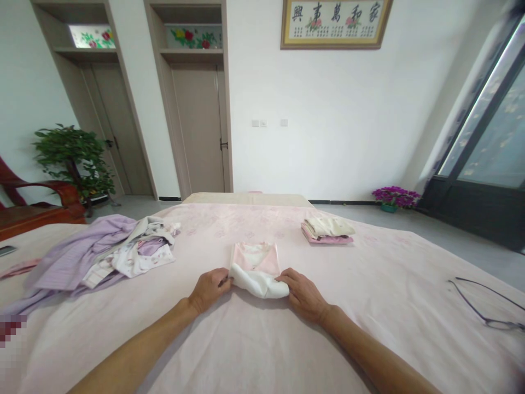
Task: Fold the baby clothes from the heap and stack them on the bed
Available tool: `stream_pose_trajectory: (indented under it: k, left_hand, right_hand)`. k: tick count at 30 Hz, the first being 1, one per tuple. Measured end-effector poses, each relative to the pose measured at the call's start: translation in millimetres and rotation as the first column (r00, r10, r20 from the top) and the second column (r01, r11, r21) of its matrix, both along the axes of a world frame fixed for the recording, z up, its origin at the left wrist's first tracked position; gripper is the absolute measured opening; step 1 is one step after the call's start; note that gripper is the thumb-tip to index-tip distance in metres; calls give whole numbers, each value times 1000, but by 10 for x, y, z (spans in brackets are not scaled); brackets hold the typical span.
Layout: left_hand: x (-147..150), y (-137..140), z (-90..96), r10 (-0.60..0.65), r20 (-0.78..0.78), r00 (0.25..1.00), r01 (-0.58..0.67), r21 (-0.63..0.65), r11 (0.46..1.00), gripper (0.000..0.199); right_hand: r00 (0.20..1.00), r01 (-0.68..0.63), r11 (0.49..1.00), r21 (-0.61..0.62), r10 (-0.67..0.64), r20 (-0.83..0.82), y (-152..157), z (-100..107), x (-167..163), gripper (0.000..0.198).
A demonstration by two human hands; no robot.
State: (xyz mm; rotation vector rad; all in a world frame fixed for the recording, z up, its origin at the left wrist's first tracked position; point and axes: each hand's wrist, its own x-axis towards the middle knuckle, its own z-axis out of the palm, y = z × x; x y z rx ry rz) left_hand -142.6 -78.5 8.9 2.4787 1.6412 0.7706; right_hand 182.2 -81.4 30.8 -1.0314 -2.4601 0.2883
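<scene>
A small pink and white shirt [264, 258], its neckline toward the far side, lies partly folded in front of me. Its near end is turned up, showing a white inner side. At the left corner of that fold, my left hand [211, 289] is closed on the cloth. My right hand [305, 294] pinches the right corner between thumb and fingers. Farther off to the right rests a stack of folded clothes [327, 230], cream on top and pink below. On the left lies a loose heap of lilac, grey and white clothes [110, 254].
A pale pink sheet [369, 328] covers the surface under everything. Eyeglasses [488, 320] lie at the right edge, and a phone [7, 250] at the far left. Beyond stand a wooden armchair [61, 197], a leafy plant [74, 156] and purple flowers [396, 195].
</scene>
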Motion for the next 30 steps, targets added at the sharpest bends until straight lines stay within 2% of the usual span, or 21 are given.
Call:
stream_pose_trajectory:
  k: [2, 5, 10, 12, 15, 20, 24, 26, 28, 30]
  left_hand:
    - [72, 17, -15, 99, 52, 994, -98, -30, 995, 28]
    - [98, 25, -5, 110, 140, 984, -100, -75, 992, 30]
    - [-21, -16, 90, -49, 239, 970, 93, -176, 980, 17]
    - [-49, -34, 128, -145, 245, 959, 191, -175, 966, 25]
    - [-26, -34, 153, -259, 230, 938, 287, -96, 953, 34]
    - [37, -54, 208, -167, 244, 955, 186, -58, 981, 28]
    - [31, -306, 290, -146, 257, 955, 145, 23, 989, 29]
    - [40, -484, 270, -80, 288, 954, 86, -8, 996, 30]
    - [64, -623, 202, 11, 315, 949, 31, -129, 991, 30]
    - [101, -669, 122, 97, 317, 943, -10, -264, 965, 30]
  right_hand:
    - [1000, -28, 1000, -10, 28, 1, -20, 26, 11, 45]
    - [999, -32, 999, -15, 32, -4, -19, 21, 16, 53]
    - [999, 9, 1000, -3, -10, -44, 47, -82, -21, 45]
    - [998, 19, 1000, 11, -19, -54, 74, -117, -44, 42]
    - [998, 31, 999, 37, -29, -63, 125, -139, -71, 38]
    - [993, 1, 994, 110, 12, -118, 186, -38, -56, 39]
    - [967, -77, 984, 161, 113, -228, 5, 100, -15, 30]
    - [961, -61, 996, 70, 78, -265, -150, 101, -14, 26]
    - [959, -13, 995, -96, -15, -283, -279, 39, -35, 27]
    - [949, 54, 969, -242, -125, -290, -330, -51, -78, 31]
